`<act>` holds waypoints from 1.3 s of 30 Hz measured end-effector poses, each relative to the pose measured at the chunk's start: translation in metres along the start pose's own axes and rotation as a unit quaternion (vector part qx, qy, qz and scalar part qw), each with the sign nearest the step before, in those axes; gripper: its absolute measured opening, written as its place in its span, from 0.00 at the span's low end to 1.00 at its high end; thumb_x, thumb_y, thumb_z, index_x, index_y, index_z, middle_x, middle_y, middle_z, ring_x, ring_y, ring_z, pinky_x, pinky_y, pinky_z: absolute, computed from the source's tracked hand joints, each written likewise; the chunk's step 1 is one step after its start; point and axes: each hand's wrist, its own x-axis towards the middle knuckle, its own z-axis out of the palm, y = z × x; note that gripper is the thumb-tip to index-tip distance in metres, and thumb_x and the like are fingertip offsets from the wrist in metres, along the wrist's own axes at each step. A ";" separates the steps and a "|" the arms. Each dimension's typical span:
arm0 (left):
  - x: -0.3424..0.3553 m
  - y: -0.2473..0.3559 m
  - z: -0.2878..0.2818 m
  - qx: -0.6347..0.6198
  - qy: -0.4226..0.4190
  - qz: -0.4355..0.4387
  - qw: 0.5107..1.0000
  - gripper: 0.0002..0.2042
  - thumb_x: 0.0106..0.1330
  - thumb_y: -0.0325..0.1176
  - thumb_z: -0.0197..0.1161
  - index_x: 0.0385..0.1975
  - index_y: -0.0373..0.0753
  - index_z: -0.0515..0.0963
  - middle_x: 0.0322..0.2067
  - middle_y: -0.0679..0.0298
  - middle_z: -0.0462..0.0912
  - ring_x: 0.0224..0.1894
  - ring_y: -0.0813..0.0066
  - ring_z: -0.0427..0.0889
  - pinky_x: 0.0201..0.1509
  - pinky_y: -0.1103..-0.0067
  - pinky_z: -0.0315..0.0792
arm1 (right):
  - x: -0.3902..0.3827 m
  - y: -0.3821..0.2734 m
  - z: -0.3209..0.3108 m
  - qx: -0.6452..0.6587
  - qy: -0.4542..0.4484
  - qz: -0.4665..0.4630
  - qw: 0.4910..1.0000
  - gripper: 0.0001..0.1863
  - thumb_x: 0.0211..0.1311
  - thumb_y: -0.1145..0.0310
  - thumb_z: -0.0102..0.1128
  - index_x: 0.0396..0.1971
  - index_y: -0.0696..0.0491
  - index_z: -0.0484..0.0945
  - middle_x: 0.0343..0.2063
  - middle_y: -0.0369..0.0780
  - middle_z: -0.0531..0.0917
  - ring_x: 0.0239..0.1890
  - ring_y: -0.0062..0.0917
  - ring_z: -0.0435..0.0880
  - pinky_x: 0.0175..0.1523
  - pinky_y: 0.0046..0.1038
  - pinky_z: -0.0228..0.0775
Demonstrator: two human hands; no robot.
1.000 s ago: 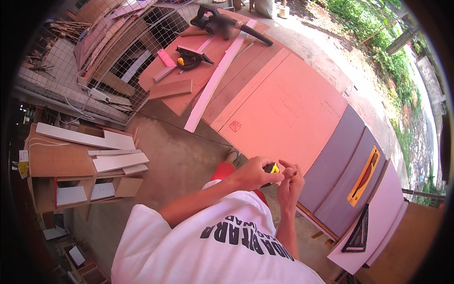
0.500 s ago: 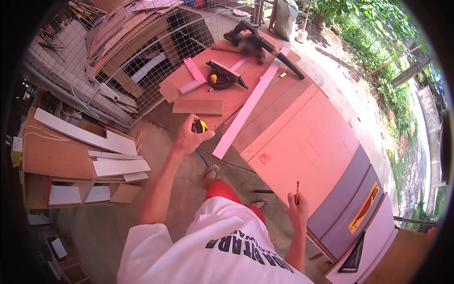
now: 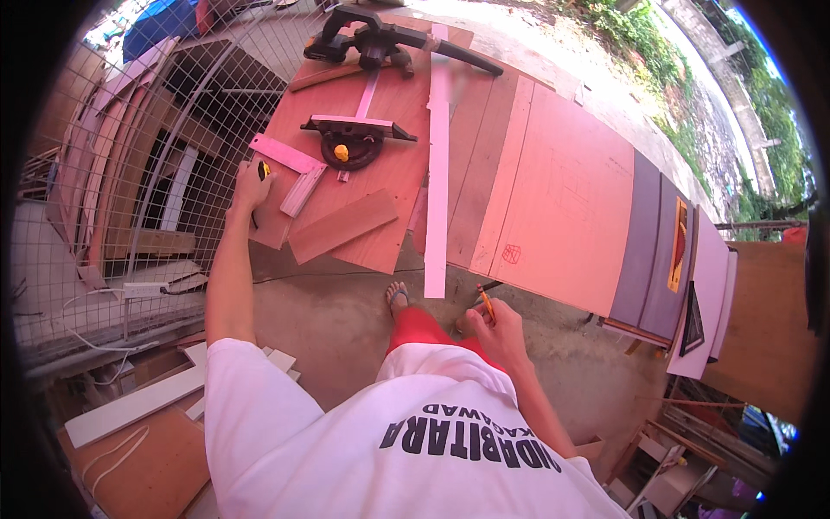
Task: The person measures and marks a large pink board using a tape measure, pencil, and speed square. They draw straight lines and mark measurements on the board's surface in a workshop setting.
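My left hand (image 3: 248,189) is closed round a small yellow-and-black tape measure (image 3: 264,170), at the left edge of the worktable, right by the end of a try square (image 3: 290,157). In front of my body, off the near table edge, my right hand (image 3: 501,333) grips an orange pencil (image 3: 487,303) with its point upward. A long pale strip (image 3: 438,190) lies on the table, its near end jutting past the edge. Left of it are a black mitre gauge (image 3: 353,147) with a yellow knob and a short brown board (image 3: 344,227).
A black cordless blower (image 3: 372,45) lies at the table's far end. Wire mesh fencing (image 3: 173,112) stands close on the left. To the right are a yellow-cased handsaw (image 3: 679,246) and a black triangular square (image 3: 692,320). White boards (image 3: 138,406) lie low at left.
My left hand has carried the tape measure left, over to the try square. My right hand, still with the pencil, has come in toward my body. The view has turned left.
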 end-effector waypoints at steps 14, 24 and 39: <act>-0.080 0.306 0.060 -0.218 0.053 0.177 0.958 0.27 0.62 0.43 0.74 0.56 0.31 0.78 0.49 0.47 0.80 0.55 0.48 0.79 0.64 0.61 0.72 | 0.076 -0.004 0.110 -0.068 0.219 -0.033 0.973 0.43 0.47 0.76 0.68 0.68 0.63 0.64 0.47 0.52 0.70 0.53 0.51 0.73 0.54 0.47 0.67; -0.103 0.315 0.078 -0.042 0.068 0.167 0.983 0.33 0.61 0.45 0.74 0.61 0.32 0.73 0.57 0.44 0.75 0.62 0.45 0.71 0.72 0.56 0.61 | 0.012 0.055 0.068 -0.019 0.227 -0.009 0.974 0.39 0.51 0.76 0.74 0.64 0.65 0.68 0.44 0.51 0.68 0.48 0.49 0.71 0.53 0.46 0.67; -0.149 0.219 0.033 -0.028 -0.031 0.087 0.995 0.42 0.55 0.45 0.80 0.67 0.33 0.68 0.63 0.45 0.65 0.67 0.43 0.64 0.74 0.52 0.58 | 0.062 0.004 0.145 0.001 0.142 -0.092 0.986 0.41 0.47 0.74 0.74 0.62 0.67 0.63 0.46 0.54 0.68 0.50 0.51 0.70 0.58 0.47 0.67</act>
